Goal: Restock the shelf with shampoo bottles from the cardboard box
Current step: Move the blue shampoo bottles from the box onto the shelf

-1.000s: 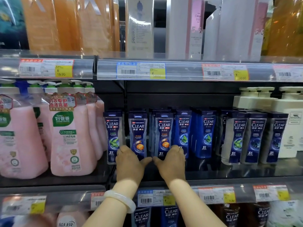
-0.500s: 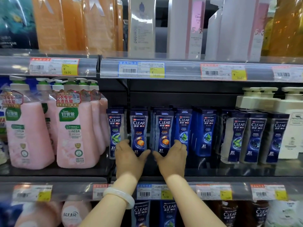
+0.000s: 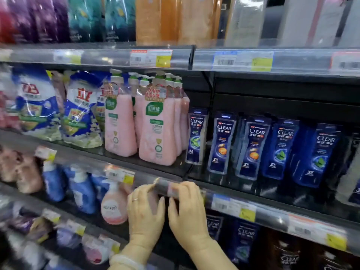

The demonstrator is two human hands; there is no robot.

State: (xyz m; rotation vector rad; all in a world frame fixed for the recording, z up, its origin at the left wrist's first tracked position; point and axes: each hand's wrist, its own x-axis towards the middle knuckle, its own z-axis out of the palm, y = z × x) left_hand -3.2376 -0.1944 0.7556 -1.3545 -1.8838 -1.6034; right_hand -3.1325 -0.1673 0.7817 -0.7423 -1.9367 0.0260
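Nearest the camera, the left hand [image 3: 145,213] and right hand [image 3: 187,209] sit side by side, thumbs almost meeting, against the front rail [image 3: 272,213] of the middle shelf; the fingers of both bend over the rail's clear price strip and hold no bottle, though whether they press it or only rest there cannot be told. A pale bangle [image 3: 126,260] circles the left wrist and a thin ring [image 3: 135,199] shows on a left finger. Just above and behind the hands, the shampoo bottles [image 3: 251,149] stand on the dark shelf board in a row of at least 5 facings, with more behind them. Each dark blue bottle is upright, long axis vertical, flat cap end down on the board, its CLEAR label turned out toward the aisle; the row runs off to the right. Immediately left of the row stand pink pump bottles [image 3: 157,131], pump heads up, and further left lie blue and white refill bags [image 3: 78,114], leaning back. Below the rail, more dark CLEAR bottles [image 3: 243,238] and a pink pump bottle [image 3: 113,207] fill the lower shelf. Yellow and white price tags [image 3: 247,211] sit along the rails. On the top shelf [image 3: 116,55], farthest back, are blurred orange, teal, purple and white packs.
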